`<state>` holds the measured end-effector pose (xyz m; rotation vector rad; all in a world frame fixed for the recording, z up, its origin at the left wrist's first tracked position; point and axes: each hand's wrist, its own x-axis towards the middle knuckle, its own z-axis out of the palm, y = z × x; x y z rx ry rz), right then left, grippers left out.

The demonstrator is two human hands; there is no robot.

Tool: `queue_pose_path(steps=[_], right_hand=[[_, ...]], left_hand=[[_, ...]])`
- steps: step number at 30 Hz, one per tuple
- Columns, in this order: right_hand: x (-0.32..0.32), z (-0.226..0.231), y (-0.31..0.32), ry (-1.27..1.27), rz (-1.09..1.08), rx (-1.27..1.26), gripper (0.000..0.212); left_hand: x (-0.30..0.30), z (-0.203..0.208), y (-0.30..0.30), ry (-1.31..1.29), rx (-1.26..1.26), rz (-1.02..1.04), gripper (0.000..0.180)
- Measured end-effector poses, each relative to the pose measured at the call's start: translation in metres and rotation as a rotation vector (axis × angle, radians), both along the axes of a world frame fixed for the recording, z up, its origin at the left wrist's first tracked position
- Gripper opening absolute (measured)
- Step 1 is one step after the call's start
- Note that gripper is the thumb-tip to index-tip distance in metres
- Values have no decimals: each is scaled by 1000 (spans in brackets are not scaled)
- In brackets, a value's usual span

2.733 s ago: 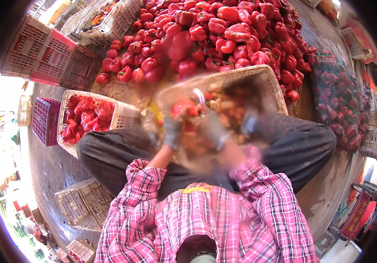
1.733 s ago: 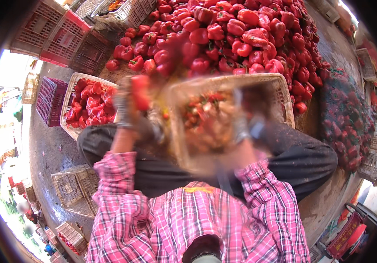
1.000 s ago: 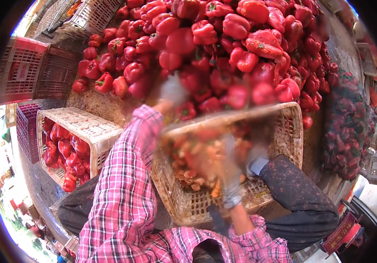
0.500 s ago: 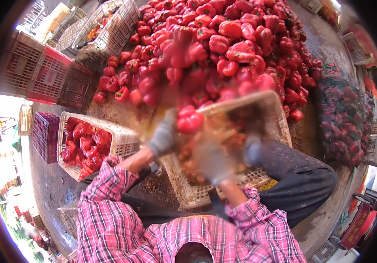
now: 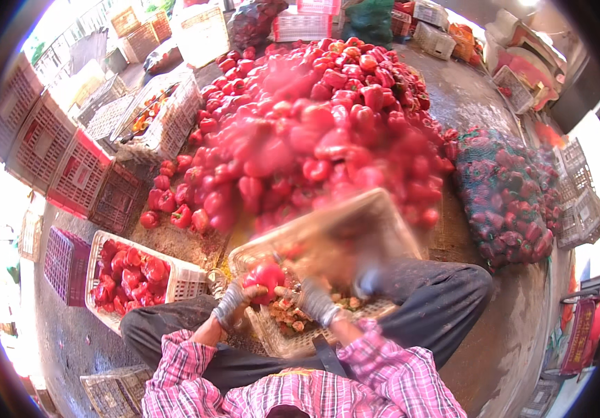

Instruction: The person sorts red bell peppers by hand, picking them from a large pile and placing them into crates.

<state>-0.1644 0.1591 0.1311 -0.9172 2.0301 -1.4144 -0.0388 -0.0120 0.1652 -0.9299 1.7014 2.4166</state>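
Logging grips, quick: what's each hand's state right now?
Left hand: holding a red pepper.
Right hand: close by the pepper; whether it grips anything cannot be told.

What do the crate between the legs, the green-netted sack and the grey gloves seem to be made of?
Crate: probably rigid plastic, dull and stained, judging by its moulded grid of holes.
Sack: likely plastic mesh, matte; its thin green netting is see-through.
Gloves: perhaps knitted fabric, matte; blur hides the weave.

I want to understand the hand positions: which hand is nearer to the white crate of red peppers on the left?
Left. The left hand, holding one pepper, is right of the white crate; the right hand is farther right, above another crate.
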Motion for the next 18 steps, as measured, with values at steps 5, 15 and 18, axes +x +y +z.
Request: queue_pose_path(steps=[5,15,18], right_hand=[[-6,7,-1,-838,224,-335,76],[5,64,-2,-1293,80,-372,42],[5,27,5,-751,113,-112,46]], left_hand=[[9,-10,15,19,-67,-170,44],[9,17,18,128,-18,-62,43],[11,3,11,161,26,-106,46]])
